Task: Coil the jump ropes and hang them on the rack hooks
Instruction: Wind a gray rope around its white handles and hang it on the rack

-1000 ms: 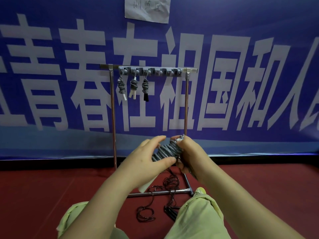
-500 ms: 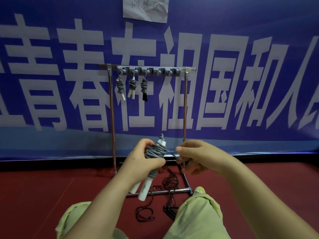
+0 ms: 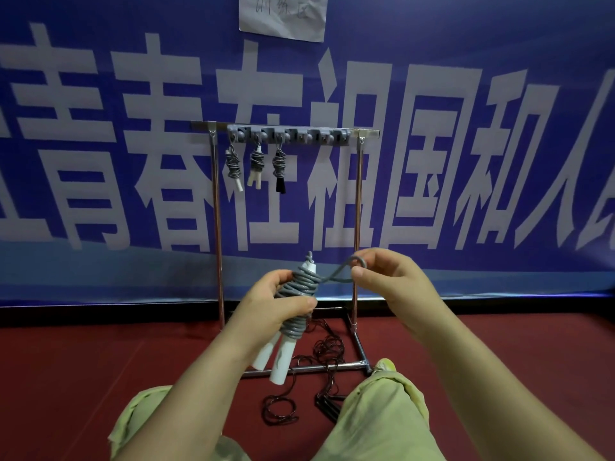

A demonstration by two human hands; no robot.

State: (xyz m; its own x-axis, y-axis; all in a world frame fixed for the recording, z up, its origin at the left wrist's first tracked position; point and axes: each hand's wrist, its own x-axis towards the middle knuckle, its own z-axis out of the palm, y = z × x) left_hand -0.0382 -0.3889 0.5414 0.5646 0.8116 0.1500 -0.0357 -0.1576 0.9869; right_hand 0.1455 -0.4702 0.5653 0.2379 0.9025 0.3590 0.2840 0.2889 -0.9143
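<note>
My left hand (image 3: 273,306) grips a grey jump rope (image 3: 298,287) wound in a tight coil around its two white handles, which point down and left. My right hand (image 3: 389,277) pinches a loose loop of the same rope, pulled out to the right of the coil. Behind stands a metal rack (image 3: 357,227) with a grey hook bar (image 3: 289,134) on top. Three coiled ropes (image 3: 256,164) hang from its left hooks; the right hooks are bare. A dark jump rope (image 3: 327,357) lies uncoiled on the floor by the rack's base.
A blue banner with large white characters covers the wall behind the rack. The floor is dark red. My knees in light green trousers (image 3: 379,417) are at the bottom, close to the rack's base bar (image 3: 299,369) and the dark rope's black handles (image 3: 327,407).
The coil has turned upright in my left hand, handles down. My right hand has left the coil and drawn a loop of rope out to the right and slightly up.
</note>
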